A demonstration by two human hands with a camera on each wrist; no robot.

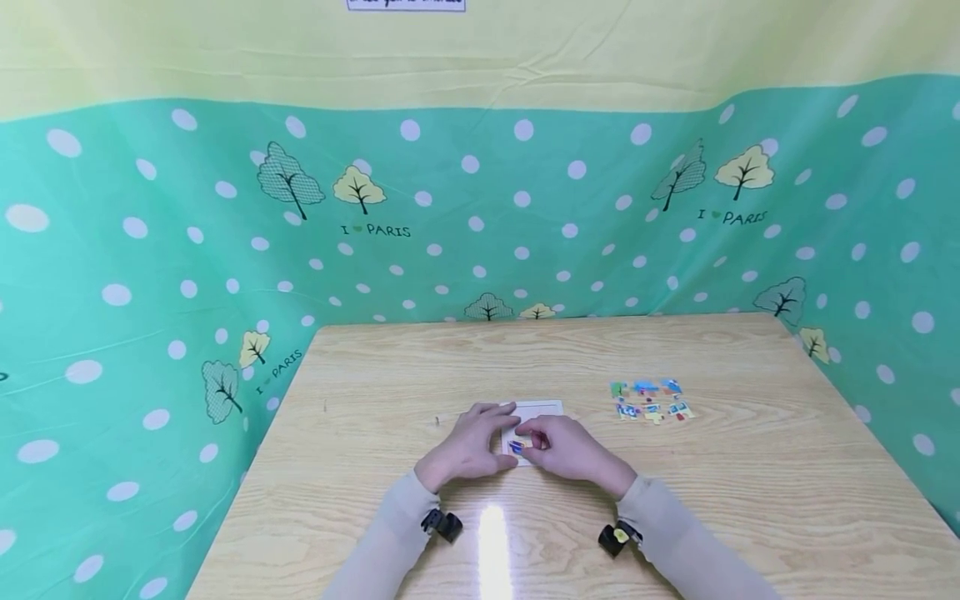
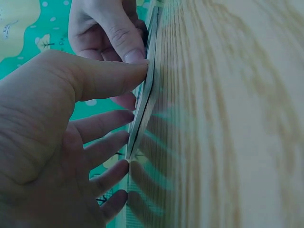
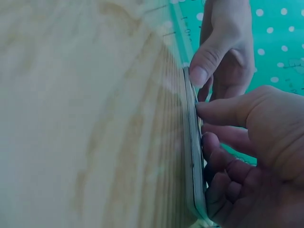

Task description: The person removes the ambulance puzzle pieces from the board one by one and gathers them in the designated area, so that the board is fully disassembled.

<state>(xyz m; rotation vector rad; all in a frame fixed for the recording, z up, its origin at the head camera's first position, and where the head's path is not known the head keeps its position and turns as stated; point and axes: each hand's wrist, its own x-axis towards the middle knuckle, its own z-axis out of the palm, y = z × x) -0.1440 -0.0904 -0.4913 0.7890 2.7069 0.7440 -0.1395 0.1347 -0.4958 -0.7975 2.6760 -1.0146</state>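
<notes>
Jigsaw piece (image 1: 516, 447) apparently being seated in white tray (image 1: 538, 408); left hand (image 1: 468, 443) spread wide, right hand (image 1: 567, 447) narrow, hold unclear; next likely needs pressing.
</notes>
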